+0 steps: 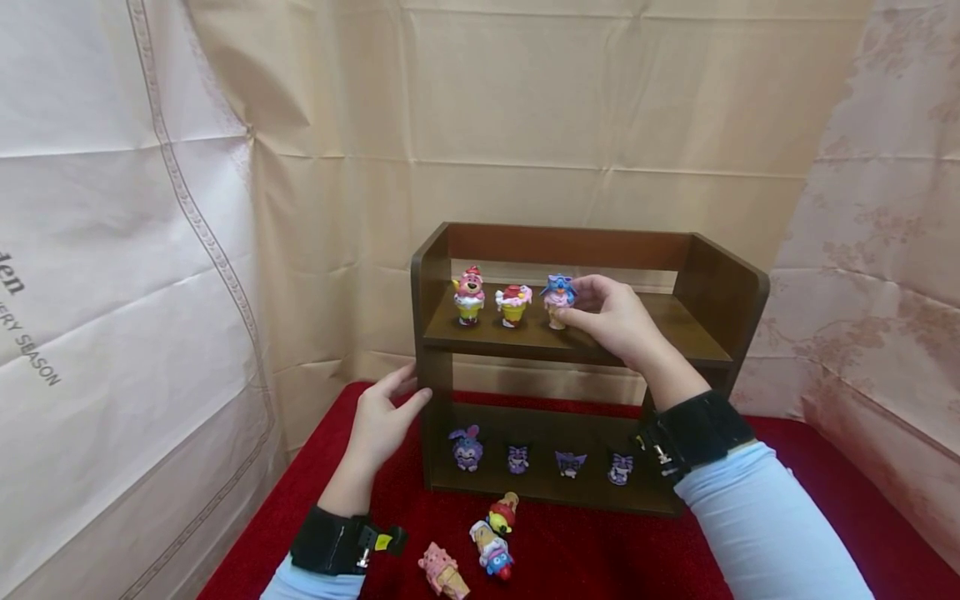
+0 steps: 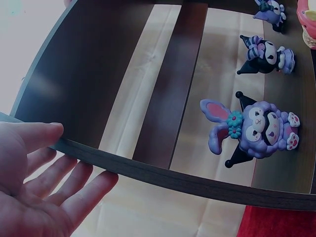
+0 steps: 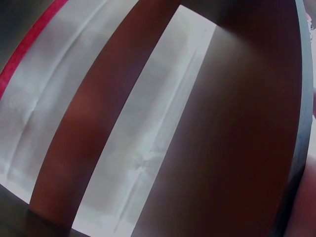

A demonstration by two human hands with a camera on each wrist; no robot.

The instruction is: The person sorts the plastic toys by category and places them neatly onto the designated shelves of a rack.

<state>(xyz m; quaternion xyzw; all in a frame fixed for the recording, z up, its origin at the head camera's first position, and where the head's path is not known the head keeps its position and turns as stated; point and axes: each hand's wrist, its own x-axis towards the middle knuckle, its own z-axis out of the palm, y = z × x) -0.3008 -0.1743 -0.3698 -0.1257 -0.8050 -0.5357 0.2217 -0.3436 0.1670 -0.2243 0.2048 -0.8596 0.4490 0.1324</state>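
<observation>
So, R grip pinching blue-topped, cone-shaped fig., L grip spread against smooth, wood-look shelf

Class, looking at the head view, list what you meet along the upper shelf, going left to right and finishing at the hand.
Pink bear toy, red-and-pink toy, blue-headed toy, right hand.

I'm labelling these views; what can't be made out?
Blue figurine: head view, one side hidden by the right hand.
Lettering: head view, cut off by the left edge.
Pink figurine: left wrist view, cut off by the right edge.
Right hand: right wrist view, mostly past the right edge.
</observation>
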